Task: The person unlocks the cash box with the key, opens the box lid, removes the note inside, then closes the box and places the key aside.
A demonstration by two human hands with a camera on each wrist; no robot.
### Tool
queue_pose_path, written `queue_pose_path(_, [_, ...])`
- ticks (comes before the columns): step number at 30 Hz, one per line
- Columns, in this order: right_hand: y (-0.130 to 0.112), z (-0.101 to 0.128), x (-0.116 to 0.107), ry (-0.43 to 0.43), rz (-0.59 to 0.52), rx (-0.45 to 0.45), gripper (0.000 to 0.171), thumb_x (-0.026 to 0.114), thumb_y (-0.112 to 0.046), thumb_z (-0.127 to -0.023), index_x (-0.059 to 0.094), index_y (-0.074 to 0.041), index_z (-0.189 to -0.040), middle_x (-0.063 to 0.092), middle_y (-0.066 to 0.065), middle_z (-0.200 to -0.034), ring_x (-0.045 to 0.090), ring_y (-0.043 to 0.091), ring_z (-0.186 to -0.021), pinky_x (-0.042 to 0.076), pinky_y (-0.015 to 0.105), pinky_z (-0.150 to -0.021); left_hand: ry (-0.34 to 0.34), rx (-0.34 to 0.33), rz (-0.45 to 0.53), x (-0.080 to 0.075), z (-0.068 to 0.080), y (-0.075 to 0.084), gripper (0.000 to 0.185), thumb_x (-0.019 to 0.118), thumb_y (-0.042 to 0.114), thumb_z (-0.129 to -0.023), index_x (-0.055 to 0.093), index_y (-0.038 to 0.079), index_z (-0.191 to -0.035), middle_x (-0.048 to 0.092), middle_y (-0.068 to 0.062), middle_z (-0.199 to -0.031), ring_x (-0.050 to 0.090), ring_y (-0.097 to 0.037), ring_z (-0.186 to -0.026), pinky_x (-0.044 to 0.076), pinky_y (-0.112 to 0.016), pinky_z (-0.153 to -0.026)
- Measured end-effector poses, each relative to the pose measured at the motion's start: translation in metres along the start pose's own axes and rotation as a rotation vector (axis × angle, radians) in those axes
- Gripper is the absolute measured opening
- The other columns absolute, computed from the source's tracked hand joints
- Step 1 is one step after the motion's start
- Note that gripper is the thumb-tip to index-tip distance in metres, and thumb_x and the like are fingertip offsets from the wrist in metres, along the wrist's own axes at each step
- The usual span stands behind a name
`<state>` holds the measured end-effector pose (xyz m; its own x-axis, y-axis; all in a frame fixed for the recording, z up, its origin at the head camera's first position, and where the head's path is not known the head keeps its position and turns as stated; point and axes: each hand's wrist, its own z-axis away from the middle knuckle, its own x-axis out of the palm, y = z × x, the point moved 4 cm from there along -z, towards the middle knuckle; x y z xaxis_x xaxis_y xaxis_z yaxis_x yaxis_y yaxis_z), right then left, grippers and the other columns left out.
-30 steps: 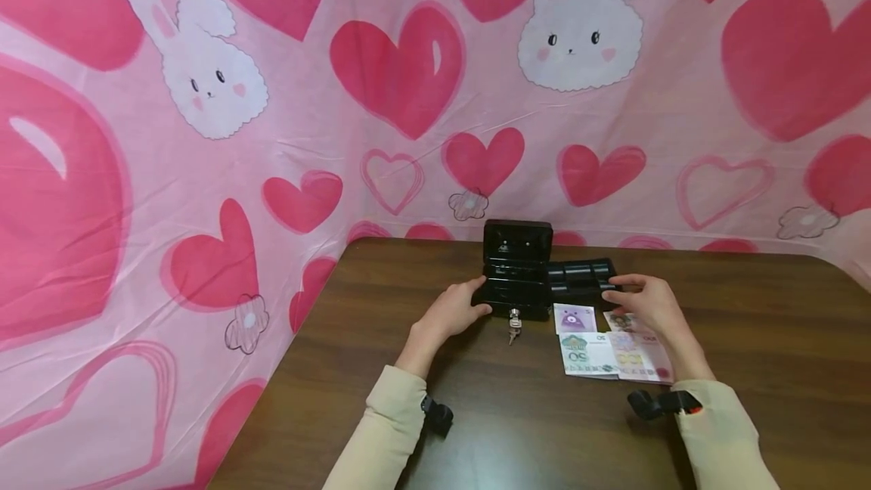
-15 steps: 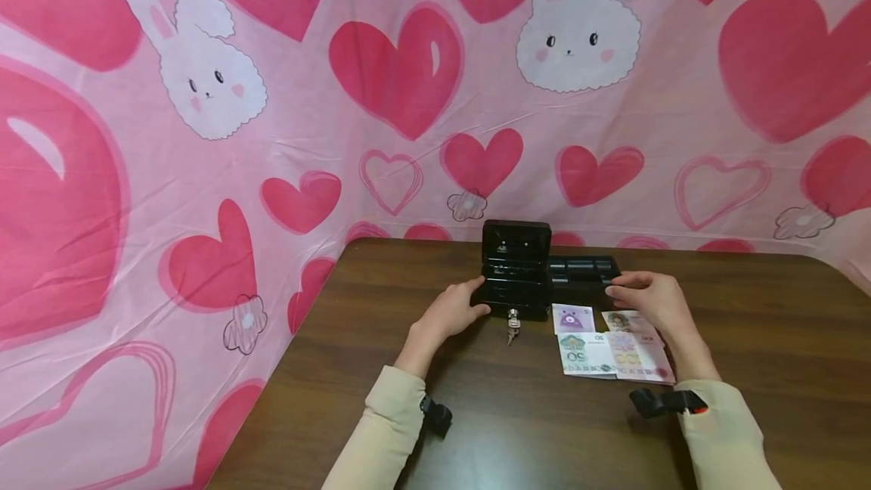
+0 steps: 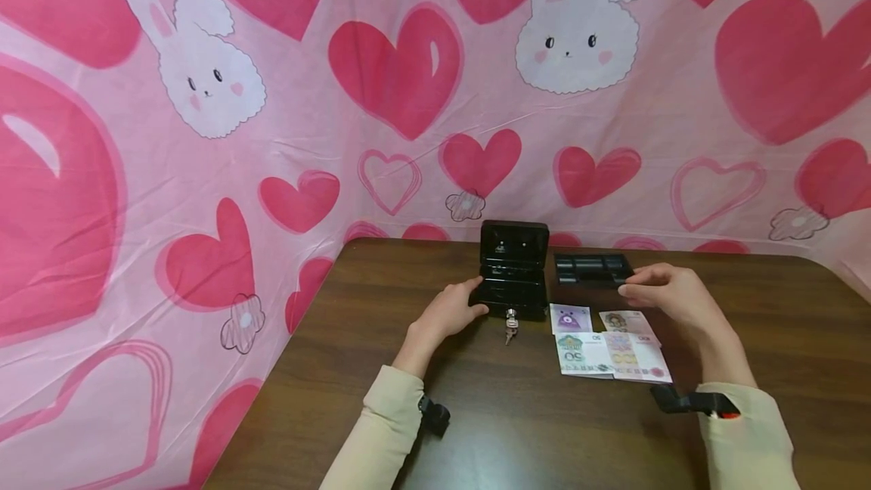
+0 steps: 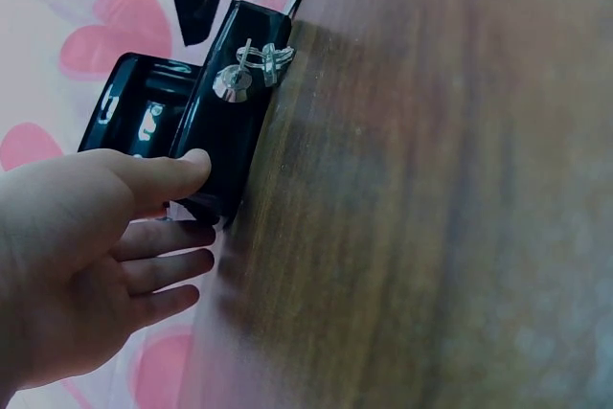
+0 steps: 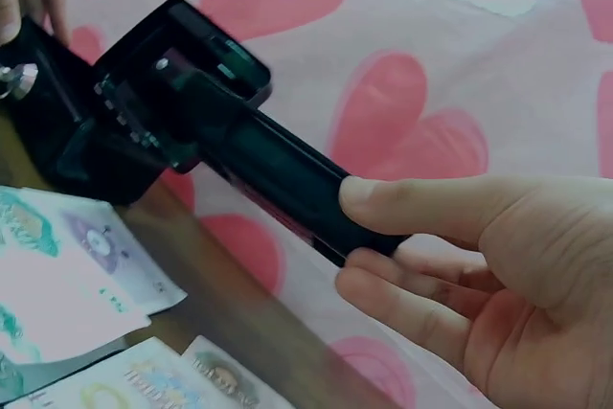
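Observation:
A black cash box (image 3: 513,293) stands with its lid up at the back of the table, keys (image 3: 510,333) hanging from its front lock. My left hand (image 3: 449,312) holds the box's left front corner; in the left wrist view the thumb (image 4: 187,174) presses its front edge while the other fingers lie along the side. To the right, my right hand (image 3: 674,297) pinches a black compartment tray (image 3: 593,279) by its right end, thumb on top and fingers underneath. The tray is raised and tilted beside the box. No contents show in the box or tray.
Banknotes lie in front of the tray: a purple one (image 3: 570,318), a green one (image 3: 584,355), a pink one (image 3: 640,359) and one with a portrait (image 3: 624,321). Behind the wooden table (image 3: 503,414) hangs a pink heart-patterned cloth (image 3: 299,127).
My right hand has moved to the right and lifted the tray, which now stands apart from the box's right side. The left hand still holds the box.

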<state>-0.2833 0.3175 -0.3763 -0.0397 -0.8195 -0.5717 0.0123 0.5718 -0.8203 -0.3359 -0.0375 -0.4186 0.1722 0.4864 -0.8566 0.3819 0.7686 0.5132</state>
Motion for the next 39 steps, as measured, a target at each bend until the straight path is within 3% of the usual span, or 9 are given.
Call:
queue_pose_path(3, [-0.005,0.002,-0.003,-0.013,0.021,-0.018,0.054,0.075,-0.046,-0.086,0.067,-0.001,-0.115,0.064,-0.006,-0.107,0.074,0.014,-0.086,0.052,0.023,-0.078,0.002,-0.002,-0.004,0.000,0.000,0.000,0.061,0.065,0.031,-0.096,0.044,0.009,-0.150,0.052,-0.009,-0.148,0.054,-0.022,-0.133,0.043,-0.039,-0.112])
queue_pose_path(5, [-0.009,0.002,-0.003,-0.020,0.017,-0.039,0.052,0.075,-0.044,-0.086,0.068,-0.001,-0.114,0.061,-0.009,-0.106,0.074,0.012,-0.084,0.053,0.022,-0.077,0.005,-0.003,-0.008,0.000,0.000,0.000,0.061,0.065,0.031,-0.096,0.044,0.009,-0.150,0.053,-0.009,-0.148,0.054,-0.022,-0.133,0.043,-0.039,-0.112])
queue_pose_path(10, [-0.018,0.001,0.002,-0.040,-0.003,-0.123,0.045,0.075,-0.034,-0.088,0.070,0.005,-0.110,0.056,0.014,-0.121,0.073,0.010,-0.081,0.057,0.020,-0.074,0.006,-0.006,-0.014,0.000,0.000,0.000,0.062,0.065,0.031,-0.096,0.044,0.009,-0.150,0.054,-0.011,-0.146,0.054,-0.023,-0.132,0.044,-0.040,-0.111])
queue_pose_path(13, [-0.022,0.000,0.006,-0.042,-0.014,-0.156,0.042,0.076,-0.031,-0.088,0.071,0.007,-0.107,0.052,0.018,-0.123,0.071,0.008,-0.081,0.058,0.020,-0.073,0.007,-0.005,-0.015,0.000,0.000,0.000,0.062,0.065,0.031,-0.096,0.044,0.009,-0.150,0.055,-0.011,-0.146,0.055,-0.023,-0.131,0.044,-0.040,-0.111])
queue_pose_path(21, [-0.031,0.000,0.020,-0.031,-0.100,-0.197,0.039,0.077,-0.027,-0.087,0.069,0.007,-0.105,0.059,-0.007,-0.105,0.074,0.012,-0.080,0.060,0.023,-0.073,0.010,-0.003,-0.024,0.001,0.001,0.001,0.066,0.065,0.033,-0.096,0.040,0.006,-0.152,0.054,-0.012,-0.146,0.056,-0.024,-0.131,0.044,-0.040,-0.111])
queue_pose_path(27, [-0.038,-0.003,0.032,-0.006,-0.179,-0.211,0.040,0.078,-0.025,-0.087,0.067,0.009,-0.107,0.061,-0.009,-0.103,0.074,0.012,-0.080,0.060,0.025,-0.072,0.011,-0.005,-0.031,0.001,0.001,0.000,0.066,0.065,0.032,-0.096,0.041,0.004,-0.150,0.055,-0.013,-0.145,0.056,-0.024,-0.131,0.044,-0.040,-0.111])
queue_pose_path(33, [-0.042,-0.007,0.042,0.010,-0.112,-0.230,0.038,0.077,-0.026,-0.088,0.069,0.006,-0.108,0.062,0.005,-0.111,0.072,0.005,-0.079,0.059,0.020,-0.071,0.010,-0.005,-0.043,0.000,0.002,0.000,0.065,0.065,0.033,-0.096,0.043,0.004,-0.150,0.056,-0.012,-0.145,0.057,-0.023,-0.130,0.045,-0.040,-0.110])
queue_pose_path(39, [-0.047,-0.010,0.060,0.003,-0.030,-0.210,0.039,0.077,-0.032,-0.088,0.071,0.001,-0.106,0.062,0.020,-0.119,0.073,0.007,-0.079,0.055,0.016,-0.073,0.008,-0.007,-0.058,0.002,0.002,0.001,0.065,0.065,0.035,-0.096,0.044,0.004,-0.149,0.056,-0.012,-0.145,0.057,-0.024,-0.130,0.046,-0.039,-0.109])
